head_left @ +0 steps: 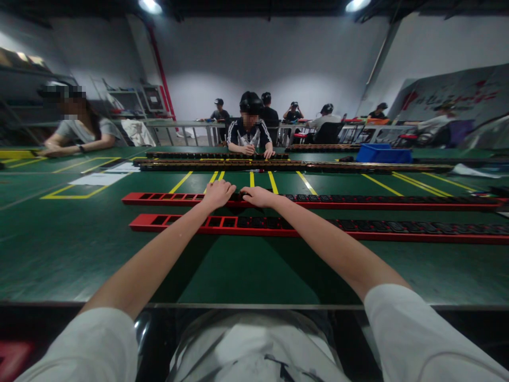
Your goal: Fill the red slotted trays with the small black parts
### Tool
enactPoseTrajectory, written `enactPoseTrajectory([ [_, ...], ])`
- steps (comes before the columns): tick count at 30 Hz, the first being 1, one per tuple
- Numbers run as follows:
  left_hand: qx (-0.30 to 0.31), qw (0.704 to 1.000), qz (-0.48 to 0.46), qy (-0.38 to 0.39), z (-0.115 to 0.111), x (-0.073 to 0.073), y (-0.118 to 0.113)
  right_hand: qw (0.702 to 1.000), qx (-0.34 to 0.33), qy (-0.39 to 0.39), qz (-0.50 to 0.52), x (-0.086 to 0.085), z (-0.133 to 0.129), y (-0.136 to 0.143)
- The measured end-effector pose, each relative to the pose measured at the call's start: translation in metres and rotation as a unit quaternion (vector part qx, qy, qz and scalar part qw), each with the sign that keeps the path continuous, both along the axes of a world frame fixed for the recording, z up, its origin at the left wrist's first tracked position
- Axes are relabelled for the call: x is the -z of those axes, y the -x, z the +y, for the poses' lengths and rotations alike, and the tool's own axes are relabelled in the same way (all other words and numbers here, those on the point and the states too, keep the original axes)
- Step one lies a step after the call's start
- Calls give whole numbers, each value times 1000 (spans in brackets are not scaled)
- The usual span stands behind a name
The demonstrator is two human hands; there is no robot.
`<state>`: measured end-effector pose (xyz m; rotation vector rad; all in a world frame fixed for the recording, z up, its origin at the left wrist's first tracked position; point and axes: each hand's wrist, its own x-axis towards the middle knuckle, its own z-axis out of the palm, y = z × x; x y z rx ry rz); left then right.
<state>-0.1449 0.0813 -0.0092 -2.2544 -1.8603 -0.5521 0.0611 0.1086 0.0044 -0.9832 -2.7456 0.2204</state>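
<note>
My left hand (218,194) and my right hand (257,197) meet over the far red rail (167,202), a long strip with square openings. Between their fingertips is a small black part (237,196), partly covered by the fingers. Both hands are closed, with curled fingers touching the part; its exact kind is too small to make out. Left of my hands the rail's openings hold no black parts, while to the right black pieces (330,199) sit in a row. A nearer red rail (149,228) lies parallel, black pieces (262,223) filling it from the middle rightward.
Dark long strips (222,165) lie farther back across the green table (79,254). A blue bin (384,154) stands at the back right, white papers (99,178) at the left. A co-worker (249,127) works opposite, and another person (79,124) sits at the left.
</note>
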Motion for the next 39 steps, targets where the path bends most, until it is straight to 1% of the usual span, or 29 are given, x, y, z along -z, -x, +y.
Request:
enactPoseTrajectory([
  [2, -85, 995, -12, -42, -2, -1, 3, 1000, 1, 4, 0, 0, 0, 0],
  [3, -120, 992, -19, -42, -2, 0, 6, 1000, 1, 6, 0, 0, 0, 0],
  [4, -143, 989, -30, -23, -1, 1, 9, 1000, 2, 8, 0, -1, 0, 0],
  [6, -157, 986, -52, 36, 3, 4, 15, 1000, 7, 11, -3, -1, -1, 0],
  [8, -130, 987, -64, 71, 8, 6, 19, 1000, 8, 13, -5, -2, -1, 0],
  [9, -109, 989, -65, 74, 10, 8, 20, 1000, 7, 14, -6, -2, -1, -1],
  [12, -59, 994, -60, 65, 15, 10, 19, 1000, 1, 13, -4, -2, -2, -1],
  [16, -32, 996, -68, 38, 19, 12, 16, 1000, 4, 12, -4, -3, -3, 0],
  [19, -14, 996, -92, 8, 20, 12, 16, 1000, 5, 15, -3, -4, -5, 0],
  [25, -4, 994, -105, -22, 15, 8, 14, 1000, 12, 19, -9, -5, -6, 0],
  [31, -18, 995, -92, -44, 10, 5, 12, 1000, 7, 21, -3, -5, -6, 0],
  [34, -26, 994, -95, -42, 9, 4, 11, 1000, 9, 22, 1, -5, -6, 0],
  [39, -45, 994, -100, -14, 7, 0, 10, 1000, 9, 18, -4, -5, -5, 0],
])
